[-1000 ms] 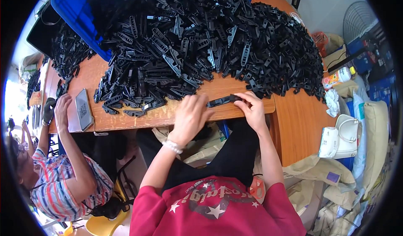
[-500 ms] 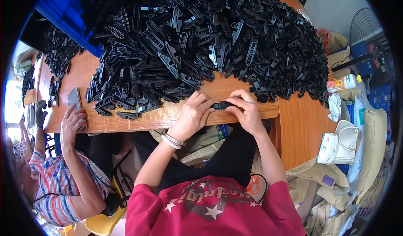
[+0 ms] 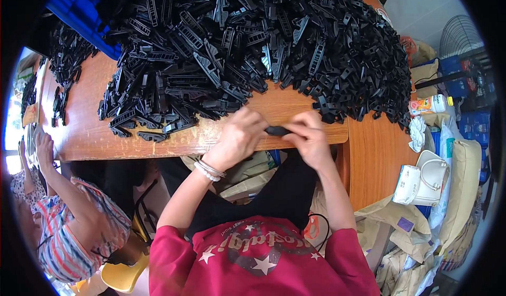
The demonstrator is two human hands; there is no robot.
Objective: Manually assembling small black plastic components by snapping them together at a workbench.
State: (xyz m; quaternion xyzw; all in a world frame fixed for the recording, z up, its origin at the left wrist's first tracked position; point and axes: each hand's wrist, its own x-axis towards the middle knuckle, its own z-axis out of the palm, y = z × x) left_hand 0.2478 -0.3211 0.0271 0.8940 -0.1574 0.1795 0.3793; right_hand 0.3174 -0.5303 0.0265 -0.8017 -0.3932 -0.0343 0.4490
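Between my two hands, just above the table's (image 3: pixel 205 138) front edge, is a small black plastic part (image 3: pixel 277 130). My left hand (image 3: pixel 238 137), with bracelets at its wrist, is closed on the part's left end. The thumb and fingers of my right hand (image 3: pixel 310 135) pinch its right end. Motion blur and my fingers hide the part's details. Beyond my hands spreads a large heap of black plastic parts (image 3: pixel 195 80), with long ladder-like pieces on the left and smaller blocky pieces (image 3: pixel 363 75) on the right.
A blue crate (image 3: pixel 84 17) tilts at the back left. To the left sits a co-worker in a striped shirt (image 3: pixel 79 227), arms raised by the table. On the right are a white handbag (image 3: pixel 429 177), a bottle (image 3: pixel 432 104), crumpled tissue (image 3: pixel 417 134) and brown sacks (image 3: pixel 464 190).
My hands stay together around the black part, which now looks turned and blurred. The co-worker's arm has swung left, and the flat grey object near it has left its spot on the table.
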